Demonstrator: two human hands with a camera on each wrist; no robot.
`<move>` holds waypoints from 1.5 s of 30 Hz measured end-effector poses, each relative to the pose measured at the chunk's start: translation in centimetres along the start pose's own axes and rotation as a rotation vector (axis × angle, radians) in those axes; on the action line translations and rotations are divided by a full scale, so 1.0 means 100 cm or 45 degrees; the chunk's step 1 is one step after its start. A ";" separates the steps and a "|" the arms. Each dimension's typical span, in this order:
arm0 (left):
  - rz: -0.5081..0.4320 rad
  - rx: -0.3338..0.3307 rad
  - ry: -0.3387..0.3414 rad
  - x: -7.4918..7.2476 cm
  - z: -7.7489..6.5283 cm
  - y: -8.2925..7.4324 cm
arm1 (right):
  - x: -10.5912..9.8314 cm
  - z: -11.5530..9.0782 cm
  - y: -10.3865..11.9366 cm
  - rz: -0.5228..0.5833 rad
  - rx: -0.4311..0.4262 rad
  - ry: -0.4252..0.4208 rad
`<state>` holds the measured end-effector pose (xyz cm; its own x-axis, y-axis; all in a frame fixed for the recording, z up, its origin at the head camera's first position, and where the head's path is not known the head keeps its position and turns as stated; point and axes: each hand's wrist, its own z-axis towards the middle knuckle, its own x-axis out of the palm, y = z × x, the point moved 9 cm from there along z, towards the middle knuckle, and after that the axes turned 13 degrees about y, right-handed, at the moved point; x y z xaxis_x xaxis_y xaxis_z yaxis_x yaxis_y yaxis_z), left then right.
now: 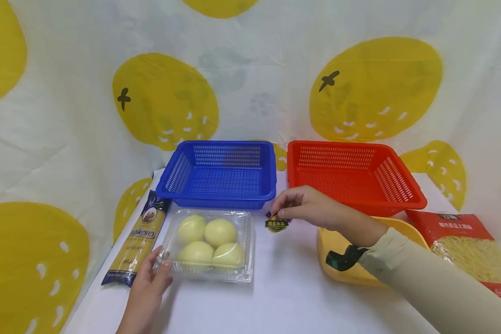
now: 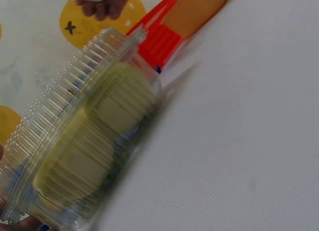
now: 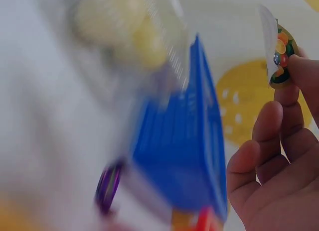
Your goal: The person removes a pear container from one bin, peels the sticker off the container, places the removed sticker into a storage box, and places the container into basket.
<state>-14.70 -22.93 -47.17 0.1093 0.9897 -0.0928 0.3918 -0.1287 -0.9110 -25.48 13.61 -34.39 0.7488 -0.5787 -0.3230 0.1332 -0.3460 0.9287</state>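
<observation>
My left hand [image 1: 147, 283] grips the near left corner of a clear plastic clamshell box [image 1: 250, 253], thumb and fingers about its rim. Several pale yellow-green round fruits [image 1: 220, 233] sit inside under the lid. Right of the box, my right hand [image 1: 313, 207] pinches a small fruit label [image 3: 281, 57] between thumb and fingertips, its white side partly curled away. From the head view, black and gold lettering shows on this label [image 1: 277, 224]. A small shiny purple thing [image 3: 108, 187] appears below the right hand in the right wrist view, blurred.
Behind stand a blue basket [image 1: 215, 203] and a red basket [image 1: 401, 204]. A yellow-orange bin [image 1: 330, 271] lies under my right forearm, beside a red pasta bag [image 1: 472, 227]. A spaghetti pack [image 1: 138, 246] rests left of the box on the white table [image 1: 284, 297].
</observation>
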 end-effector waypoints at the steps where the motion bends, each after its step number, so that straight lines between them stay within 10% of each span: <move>1: -0.002 -0.003 0.003 0.000 0.000 0.000 | -0.006 -0.009 -0.006 -0.006 0.027 -0.008; 15: 0.029 -0.043 0.004 -0.003 0.002 0.002 | -0.067 -0.120 -0.089 -0.119 0.309 0.029; 27: 0.027 -0.068 -0.029 -0.010 -0.001 0.007 | -0.058 -0.140 -0.156 -0.131 0.574 0.231; 45: 0.308 0.237 0.106 0.052 0.021 -0.043 | -0.056 -0.237 -0.134 -0.768 0.352 0.086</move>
<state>-17.76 -17.15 -44.61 0.2568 0.9221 -0.2896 0.1724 -0.3385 -0.9250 -16.06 39.03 -40.73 0.6353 -0.1799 -0.7510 0.3772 -0.7763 0.5051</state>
